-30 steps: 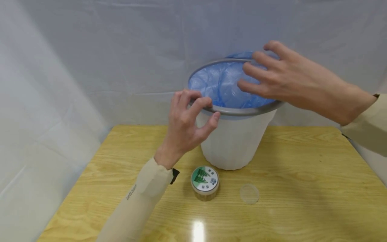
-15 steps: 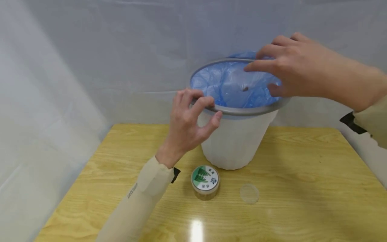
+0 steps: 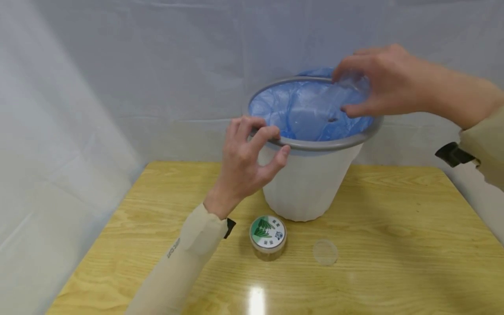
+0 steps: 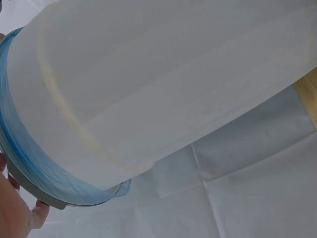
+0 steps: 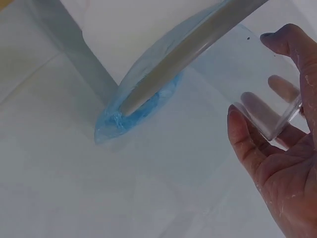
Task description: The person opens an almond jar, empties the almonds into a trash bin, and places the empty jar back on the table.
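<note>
A white trash bin [image 3: 309, 183] with a grey rim [image 3: 315, 145] and a blue plastic liner [image 3: 275, 109] stands upright. My left hand [image 3: 244, 159] grips the rim's near left side, fingers over the edge and thumb outside. Above the bin's right side, my right hand [image 3: 387, 85] holds a clear cup-like container [image 5: 247, 79], tilted with its mouth toward the liner. In the right wrist view, fingers and thumb [image 5: 287, 42] wrap around its base end. A small dark bit [image 3: 332, 119] shows against the liner; whether it is inside the container I cannot tell.
On the wooden table [image 3: 393, 245], a small jar [image 3: 267, 238] with a green-and-white label stands in front of the bin. A clear round disc [image 3: 325, 252] lies to its right. White sheeting [image 3: 177, 78] hangs behind and at the left.
My right hand has turned and shifted right, tilting the clear container over the bin. The dark bit came into view and shifted right. My left hand stays on the rim.
</note>
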Motion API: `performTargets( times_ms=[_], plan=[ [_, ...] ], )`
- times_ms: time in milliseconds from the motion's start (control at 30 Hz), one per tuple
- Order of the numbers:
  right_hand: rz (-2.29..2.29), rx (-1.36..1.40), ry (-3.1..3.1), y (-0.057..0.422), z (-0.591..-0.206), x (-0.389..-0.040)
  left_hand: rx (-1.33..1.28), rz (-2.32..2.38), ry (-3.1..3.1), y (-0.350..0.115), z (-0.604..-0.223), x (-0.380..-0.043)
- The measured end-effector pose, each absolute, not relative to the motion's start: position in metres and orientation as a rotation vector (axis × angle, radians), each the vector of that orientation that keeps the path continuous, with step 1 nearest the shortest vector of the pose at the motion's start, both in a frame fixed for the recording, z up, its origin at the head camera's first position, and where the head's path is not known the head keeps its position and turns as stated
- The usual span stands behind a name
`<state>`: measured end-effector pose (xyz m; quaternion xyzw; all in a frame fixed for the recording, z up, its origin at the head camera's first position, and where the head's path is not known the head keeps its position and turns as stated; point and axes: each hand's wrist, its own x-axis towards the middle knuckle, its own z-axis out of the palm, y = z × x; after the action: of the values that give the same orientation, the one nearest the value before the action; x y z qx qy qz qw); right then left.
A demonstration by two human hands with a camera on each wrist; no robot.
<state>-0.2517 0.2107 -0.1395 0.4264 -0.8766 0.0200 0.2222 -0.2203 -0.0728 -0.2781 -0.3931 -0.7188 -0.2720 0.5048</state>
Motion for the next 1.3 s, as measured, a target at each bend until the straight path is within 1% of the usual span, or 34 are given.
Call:
performTargets(
  times_ms=[367, 667, 1000, 1100, 1300],
  plan=[
    [0.201, 1.108, -2.561, 0.194, -0.136, -0.250, -0.941, -0.652, -1.746, -0.075, -0.278, -0.219],
    [-0.044, 0.918, -2.778, 0.205, -0.129, -0.261, -0.942, -0.653, -1.743, -0.073, -0.278, -0.220],
    [0.045, 1.131, -2.728, 0.173, -0.129, -0.241, -0.945, -0.663, -1.742, -0.074, -0.278, -0.221],
    [0.002, 1.106, -2.738, 0.176, -0.127, -0.244, -0.942, -0.667, -1.730, -0.074, -0.277, -0.221],
    [-0.111, 0.974, -2.745, 0.198, -0.127, -0.257, -0.943, -0.663, -1.720, -0.073, -0.278, -0.221]
  ],
)
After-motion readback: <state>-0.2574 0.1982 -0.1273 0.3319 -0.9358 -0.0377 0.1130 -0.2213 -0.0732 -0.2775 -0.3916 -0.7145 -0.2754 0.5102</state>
